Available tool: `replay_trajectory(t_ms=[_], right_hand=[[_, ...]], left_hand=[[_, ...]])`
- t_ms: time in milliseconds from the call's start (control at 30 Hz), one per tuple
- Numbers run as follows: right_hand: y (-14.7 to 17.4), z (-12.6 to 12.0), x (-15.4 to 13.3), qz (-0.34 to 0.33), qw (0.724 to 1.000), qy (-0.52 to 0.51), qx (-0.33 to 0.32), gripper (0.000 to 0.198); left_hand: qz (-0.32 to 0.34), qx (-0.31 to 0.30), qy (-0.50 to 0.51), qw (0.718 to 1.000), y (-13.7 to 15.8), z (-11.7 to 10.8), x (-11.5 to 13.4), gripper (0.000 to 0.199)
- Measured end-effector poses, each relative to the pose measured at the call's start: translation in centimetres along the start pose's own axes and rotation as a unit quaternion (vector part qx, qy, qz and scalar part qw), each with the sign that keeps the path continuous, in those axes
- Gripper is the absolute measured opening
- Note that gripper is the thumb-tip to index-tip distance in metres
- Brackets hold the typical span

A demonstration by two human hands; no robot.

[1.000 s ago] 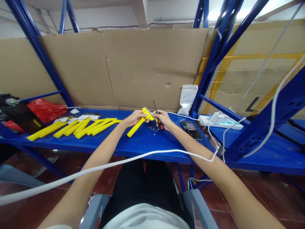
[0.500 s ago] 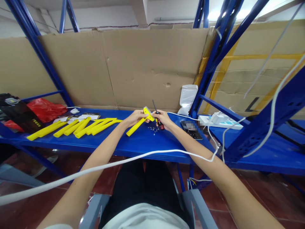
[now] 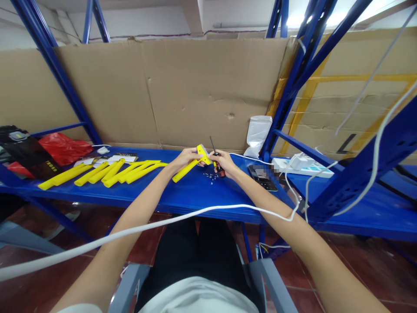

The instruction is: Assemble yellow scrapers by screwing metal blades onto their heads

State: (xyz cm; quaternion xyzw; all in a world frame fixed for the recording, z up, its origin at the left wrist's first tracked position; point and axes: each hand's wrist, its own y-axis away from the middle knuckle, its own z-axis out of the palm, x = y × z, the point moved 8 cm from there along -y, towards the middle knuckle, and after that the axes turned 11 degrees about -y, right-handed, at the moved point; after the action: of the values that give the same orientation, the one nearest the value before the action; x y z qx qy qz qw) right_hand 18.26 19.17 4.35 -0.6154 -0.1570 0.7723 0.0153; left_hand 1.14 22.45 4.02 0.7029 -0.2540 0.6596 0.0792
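1. Left hand (image 3: pixel 187 159) — fingers closed on the yellow tool (image 3: pixel 202 151), above the blue shelf (image 3: pixel 198 195).
2. Right hand (image 3: pixel 226 161) clasps a screwdriver (image 3: pixel 220 172), fingertips at the tool.
3. Steady bracing likely helps — small metal parts (image 3: pixel 211 177) lie loose below.

Left hand (image 3: pixel 187 159) holds a yellow long-handled tool (image 3: pixel 187 169), right hand (image 3: pixel 225 162) holds a screwdriver (image 3: pixel 221 172) with shaft pointing upward, small metal pieces (image 3: pixel 211 176) lie near on the blue tabletop (image 3: pixel 182 195), several yellow parts (image 3: pixel 117 174) at left, brown cardboard (image 3: pixel 202 91) behind.

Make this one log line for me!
left hand: holds yellow scraper-like tool | right hand: holds screwdriver, shaft up | small screws: on blue shelf
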Motion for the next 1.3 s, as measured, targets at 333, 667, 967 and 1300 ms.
replay_trajectory(t_ms=[333, 667, 967, 1300], right_hand=[[0.1, 0.0, -0.3, -0.025, 1.0, 0.017, 0.001, 0.057], [-0.1, 0.2, -0.1, -0.042, 0.997, 0.06, -0.015, 0.054], [-0.5, -0.7, -0.1, -0.061, 0.992, 0.111, 0.004, 0.054], [-1.6, -3.7, -2.0, -0.083, 0.968, 0.233, 0.035, 0.024]], left_hand=[[0.032, -0.003, -0.016, 0.999, 0.5, 0.1, 1.4, 0.071], [0.033, -0.016, -0.075, 0.996, 0.8, 0.1, 1.4, 0.07], [0.051, 0.017, -0.207, 0.977, 1.2, -0.1, 2.0, 0.045], [0.079, 0.102, -0.124, 0.984, 1.2, -1.1, 3.0, 0.043]])
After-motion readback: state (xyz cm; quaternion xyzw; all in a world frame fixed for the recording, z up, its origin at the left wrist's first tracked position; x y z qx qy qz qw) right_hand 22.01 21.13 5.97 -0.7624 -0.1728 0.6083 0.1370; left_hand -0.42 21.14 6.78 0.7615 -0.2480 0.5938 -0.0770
